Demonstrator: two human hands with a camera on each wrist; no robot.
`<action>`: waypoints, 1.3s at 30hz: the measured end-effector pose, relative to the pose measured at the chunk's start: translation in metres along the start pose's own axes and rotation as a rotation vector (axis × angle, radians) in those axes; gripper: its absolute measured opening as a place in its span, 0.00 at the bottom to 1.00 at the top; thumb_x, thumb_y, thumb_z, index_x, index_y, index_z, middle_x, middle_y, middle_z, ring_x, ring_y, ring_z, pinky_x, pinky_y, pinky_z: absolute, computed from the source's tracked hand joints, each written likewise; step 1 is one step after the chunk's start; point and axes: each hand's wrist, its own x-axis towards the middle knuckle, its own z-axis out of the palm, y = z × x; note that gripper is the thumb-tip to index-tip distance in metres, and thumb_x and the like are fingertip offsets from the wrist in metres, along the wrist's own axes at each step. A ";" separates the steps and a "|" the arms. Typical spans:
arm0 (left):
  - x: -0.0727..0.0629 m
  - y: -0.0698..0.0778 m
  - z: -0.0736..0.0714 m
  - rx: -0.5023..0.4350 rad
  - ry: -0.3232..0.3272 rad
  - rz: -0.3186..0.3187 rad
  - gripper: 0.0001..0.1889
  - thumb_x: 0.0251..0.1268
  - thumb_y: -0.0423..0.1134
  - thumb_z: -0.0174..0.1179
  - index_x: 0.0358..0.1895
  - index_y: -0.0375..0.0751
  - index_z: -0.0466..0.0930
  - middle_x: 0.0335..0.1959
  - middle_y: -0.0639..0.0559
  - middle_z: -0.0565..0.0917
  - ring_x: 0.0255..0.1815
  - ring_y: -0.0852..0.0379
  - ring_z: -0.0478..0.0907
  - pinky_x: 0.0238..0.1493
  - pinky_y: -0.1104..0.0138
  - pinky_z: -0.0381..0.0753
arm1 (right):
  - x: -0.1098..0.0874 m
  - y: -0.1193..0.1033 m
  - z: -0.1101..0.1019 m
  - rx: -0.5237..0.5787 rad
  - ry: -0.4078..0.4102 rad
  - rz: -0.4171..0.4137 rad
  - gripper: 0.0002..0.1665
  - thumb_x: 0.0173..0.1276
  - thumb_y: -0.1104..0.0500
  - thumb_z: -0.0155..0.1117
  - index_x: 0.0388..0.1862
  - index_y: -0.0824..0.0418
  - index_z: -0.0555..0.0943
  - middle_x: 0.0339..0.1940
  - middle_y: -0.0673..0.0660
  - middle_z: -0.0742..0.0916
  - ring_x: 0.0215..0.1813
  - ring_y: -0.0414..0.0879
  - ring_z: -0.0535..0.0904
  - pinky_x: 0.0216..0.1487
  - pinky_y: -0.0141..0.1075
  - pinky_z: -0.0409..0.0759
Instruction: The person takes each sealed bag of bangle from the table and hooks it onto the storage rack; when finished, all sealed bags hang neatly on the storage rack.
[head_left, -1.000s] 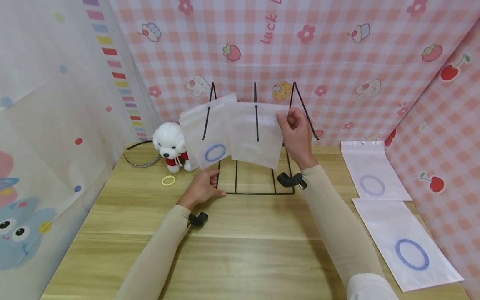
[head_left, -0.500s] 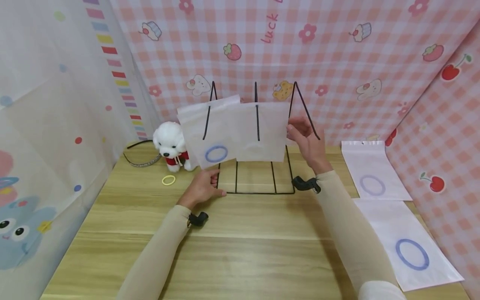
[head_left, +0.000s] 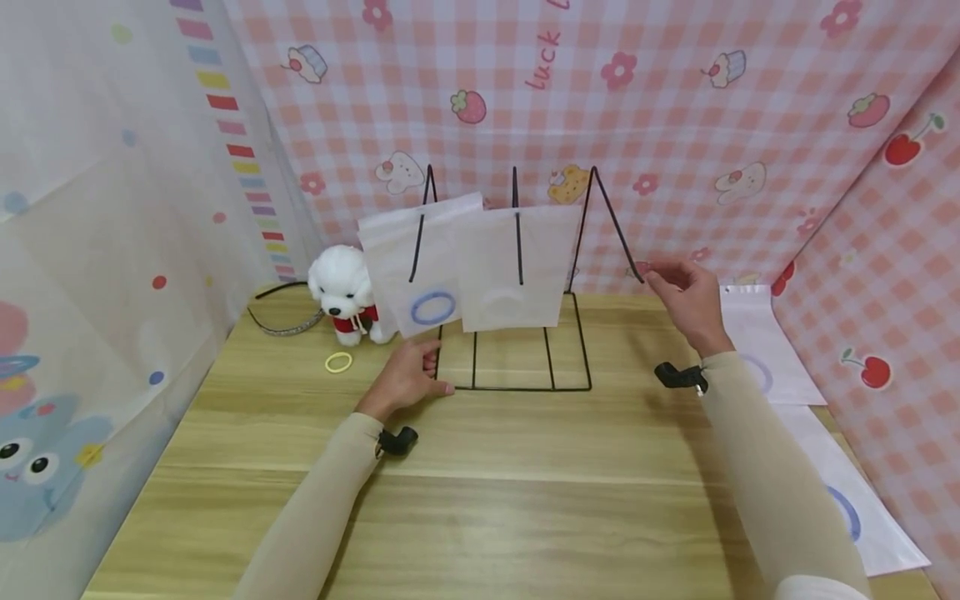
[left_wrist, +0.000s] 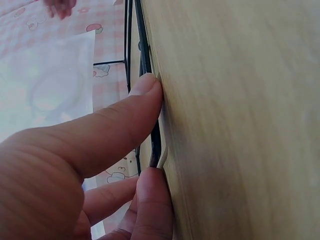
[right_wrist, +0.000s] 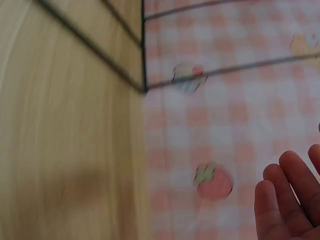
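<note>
Check cloth [head_left: 517, 83] far, wood table [head_left: 540, 500] under the rack [head_left: 517, 389]. Left bag [head_left: 390, 260] and middle bag [head_left: 487, 275] hang on it; right peg [head_left: 618, 223] bare. Far bag [head_left: 757, 321] and near bag [head_left: 870, 537] lie at right. Looks like you're mid-hanging; next move probably calls for lifting one of those. Your left hand [head_left: 405, 377] pinches the near-left corner. Your right hand [head_left: 690, 304]: fingers loosely extended, nothing seen in them, peg contact unclear. Left wrist view adds a pale sliver [left_wrist: 163, 158] at that corner; right wrist view shows no bags.

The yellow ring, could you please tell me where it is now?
In the head view, the yellow ring lies left of centre on the table, in front of the toy dog and left of the left hand.
</note>
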 end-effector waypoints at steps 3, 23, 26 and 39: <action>0.001 0.001 0.000 0.006 0.005 -0.003 0.49 0.51 0.39 0.84 0.77 0.29 0.68 0.46 0.45 0.81 0.46 0.52 0.77 0.55 0.57 0.80 | 0.001 0.019 -0.019 -0.097 0.014 0.025 0.24 0.77 0.50 0.68 0.62 0.66 0.84 0.46 0.36 0.87 0.50 0.27 0.80 0.51 0.21 0.75; 0.003 0.002 -0.001 0.031 -0.019 0.041 0.41 0.53 0.38 0.83 0.71 0.31 0.75 0.36 0.49 0.74 0.38 0.55 0.71 0.42 0.62 0.72 | -0.007 0.108 -0.126 -0.470 -0.087 0.441 0.53 0.78 0.31 0.53 0.84 0.68 0.57 0.81 0.77 0.63 0.78 0.77 0.59 0.75 0.72 0.62; 0.003 0.004 -0.002 0.035 -0.016 0.051 0.37 0.52 0.38 0.84 0.66 0.32 0.78 0.35 0.49 0.74 0.37 0.54 0.71 0.41 0.62 0.71 | -0.007 0.116 -0.134 -0.494 -0.099 0.433 0.53 0.79 0.34 0.53 0.83 0.72 0.55 0.79 0.80 0.63 0.76 0.78 0.60 0.74 0.72 0.62; 0.001 0.003 -0.001 0.020 -0.036 0.035 0.36 0.53 0.37 0.83 0.65 0.32 0.78 0.35 0.48 0.74 0.36 0.55 0.70 0.40 0.63 0.71 | 0.005 0.117 -0.142 -0.664 -0.272 0.354 0.56 0.80 0.38 0.56 0.81 0.81 0.50 0.75 0.87 0.62 0.74 0.83 0.59 0.74 0.74 0.59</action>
